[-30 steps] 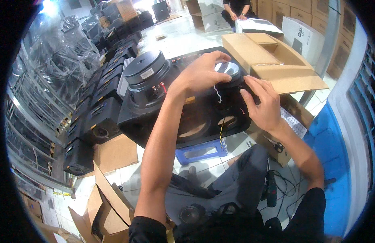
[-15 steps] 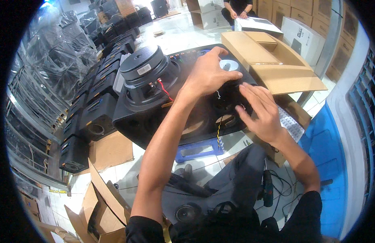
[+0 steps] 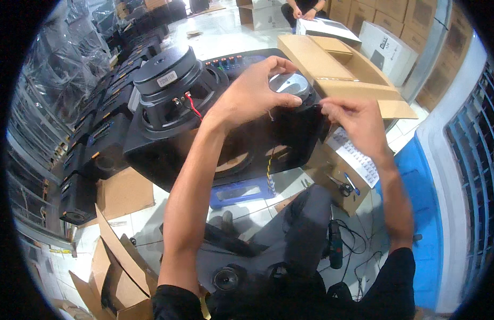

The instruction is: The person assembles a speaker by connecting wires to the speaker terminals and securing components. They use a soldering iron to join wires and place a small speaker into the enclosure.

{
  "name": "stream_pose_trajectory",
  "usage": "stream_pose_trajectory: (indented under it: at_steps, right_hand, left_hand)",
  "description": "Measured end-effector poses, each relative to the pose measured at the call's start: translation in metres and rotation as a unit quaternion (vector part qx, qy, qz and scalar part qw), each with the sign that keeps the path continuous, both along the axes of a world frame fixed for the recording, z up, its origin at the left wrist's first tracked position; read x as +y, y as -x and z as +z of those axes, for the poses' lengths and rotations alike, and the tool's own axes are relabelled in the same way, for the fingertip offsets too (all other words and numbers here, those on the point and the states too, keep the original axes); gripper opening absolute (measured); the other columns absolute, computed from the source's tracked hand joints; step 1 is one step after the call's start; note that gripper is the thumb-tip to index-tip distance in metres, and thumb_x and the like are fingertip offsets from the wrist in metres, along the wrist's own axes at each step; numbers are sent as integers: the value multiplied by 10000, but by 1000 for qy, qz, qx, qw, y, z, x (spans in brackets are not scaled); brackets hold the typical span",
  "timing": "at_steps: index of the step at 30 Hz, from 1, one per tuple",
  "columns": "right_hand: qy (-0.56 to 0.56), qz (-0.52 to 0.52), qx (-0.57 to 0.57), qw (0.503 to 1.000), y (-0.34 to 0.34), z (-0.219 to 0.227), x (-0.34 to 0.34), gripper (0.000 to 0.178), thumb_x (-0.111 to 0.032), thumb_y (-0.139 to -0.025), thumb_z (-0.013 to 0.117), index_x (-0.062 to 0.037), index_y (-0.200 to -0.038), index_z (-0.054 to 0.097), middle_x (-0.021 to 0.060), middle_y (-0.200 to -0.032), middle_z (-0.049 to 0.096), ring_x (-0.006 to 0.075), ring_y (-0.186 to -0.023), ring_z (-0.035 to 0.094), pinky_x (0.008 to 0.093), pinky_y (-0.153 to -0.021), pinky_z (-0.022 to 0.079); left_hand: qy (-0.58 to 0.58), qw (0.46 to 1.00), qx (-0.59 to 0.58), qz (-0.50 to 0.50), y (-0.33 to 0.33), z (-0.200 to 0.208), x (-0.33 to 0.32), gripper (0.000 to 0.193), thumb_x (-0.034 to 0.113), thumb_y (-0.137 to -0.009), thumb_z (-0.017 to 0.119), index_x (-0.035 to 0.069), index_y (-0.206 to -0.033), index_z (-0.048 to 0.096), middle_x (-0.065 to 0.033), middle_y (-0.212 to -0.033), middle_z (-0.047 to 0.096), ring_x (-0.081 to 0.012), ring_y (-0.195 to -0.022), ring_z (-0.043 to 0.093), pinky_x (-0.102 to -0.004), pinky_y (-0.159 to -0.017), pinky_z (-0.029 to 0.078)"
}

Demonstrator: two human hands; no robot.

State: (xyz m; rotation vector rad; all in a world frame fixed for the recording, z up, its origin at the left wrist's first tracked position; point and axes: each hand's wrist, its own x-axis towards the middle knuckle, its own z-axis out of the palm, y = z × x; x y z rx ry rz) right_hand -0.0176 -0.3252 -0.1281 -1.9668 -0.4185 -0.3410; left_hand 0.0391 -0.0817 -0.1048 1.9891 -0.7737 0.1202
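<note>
Your left hand [image 3: 255,88] cups the small driver [image 3: 290,85], fingers curled over its silvery magnet cap, atop the black speaker cabinet [image 3: 215,144]. Judged dense, rigid, smooth; take it by the rim. Your right hand [image 3: 356,120] pinches a thin wire beside it, wrist bent inward.

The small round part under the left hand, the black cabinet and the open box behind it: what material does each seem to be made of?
The small round part, touched by the left hand, looks like metal: silvery grey with a dull shine. The black cabinet seems to be board with a matte black covering; bare tan wood shows around its round opening. The open box is plain brown cardboard, with folded flaps. The right hand pinches something too small to identify.
</note>
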Motion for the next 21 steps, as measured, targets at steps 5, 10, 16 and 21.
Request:
stream_pose_trajectory:
  at_steps: [5, 10, 16, 21]
  right_hand:
    - [162, -1, -60, 985, -4, 21, -12, 152, -114, -895, 744, 2, -987, 778, 90, -861, 761, 146, -760, 669, 309, -728, 527]
    - [213, 110, -108, 965, 0, 30, -14, 117, -71, -872, 739, 19, -945, 760, 117, -914, 756, 206, -886, 698, 327, -839, 529]
    - [257, 87, -111, 956, -38, 41, -19, 125, -80, -907, 718, 27, -958, 759, 118, -933, 758, 201, -882, 700, 330, -857, 533]
    - [217, 125, -121, 961, -75, 33, -17, 171, -139, -890, 738, -2, -982, 783, 106, -861, 766, 173, -808, 684, 339, -836, 526]
  left_hand:
    - [54, 998, 21, -16, -1, -7, -2, 597, 149, -785, 849, -5, -1302, 593, -147, -1297, 638, -240, -1251, 569, -368, -1100, 416]
    - [49, 995, -87, 12, -6, -15, -13, 538, 126, -782, 828, -19, -1252, 610, -167, -1233, 663, -244, -1204, 599, -369, -1060, 451]
    - [39, 987, -146, 53, -5, -17, -20, 546, 202, -727, 799, -40, -1179, 611, -271, -1177, 676, -360, -1151, 653, -387, -1011, 486]
    - [41, 995, -88, 32, -7, -16, -16, 544, 147, -773, 813, -27, -1245, 607, -162, -1244, 661, -298, -1221, 596, -407, -1107, 426]
